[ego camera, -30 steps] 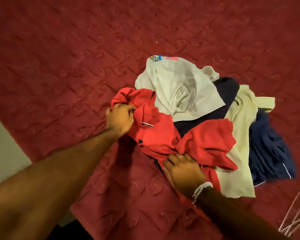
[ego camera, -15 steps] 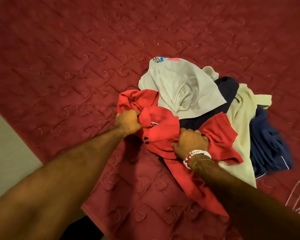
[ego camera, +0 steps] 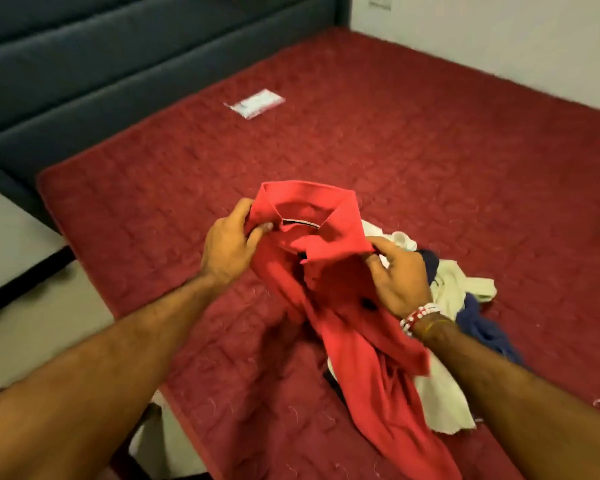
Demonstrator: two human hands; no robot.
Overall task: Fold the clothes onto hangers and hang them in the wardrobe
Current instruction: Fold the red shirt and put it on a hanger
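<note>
Two hands hold a red polo shirt (ego camera: pixel 347 327) above the near part of the bed (ego camera: pixel 430 150): left hand (ego camera: pixel 227 249) pinches the collar's left side, right hand (ego camera: pixel 400 277) its right point, each grip closed on cloth. Collar faces up and away; long axis runs from collar down toward the person, tail trailing over the bed's near edge. Just right, partly under the shirt, lies a heap of clothes (ego camera: pixel 458 289), cream and navy; a white packet (ego camera: pixel 255 103) lies well apart, near the headboard (ego camera: pixel 118 64).

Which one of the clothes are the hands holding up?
The red collared shirt. The left hand and right hand grip it at the collar, while the cream garment and the navy garment lie heaped on the bedcover.
</note>
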